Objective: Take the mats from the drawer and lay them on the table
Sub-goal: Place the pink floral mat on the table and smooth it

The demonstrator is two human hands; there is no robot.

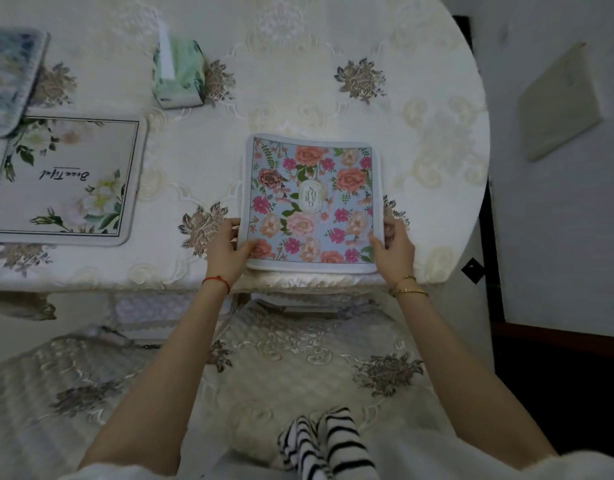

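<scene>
Both hands hold a flowered mat at the near edge of the bench.

At far left lies a grey mat with white flowers and script [64, 178], a blue-patterned mat [7, 77] overlapping its upper corner; a green tissue pack [179, 74] sits above centre. On the embroidered cream cloth of the bench [298, 81], the left hand [227, 251] and right hand [395, 251] each close their grip on a lower corner of the square blue mat with pink and orange flowers [312, 202], at centre.
</scene>
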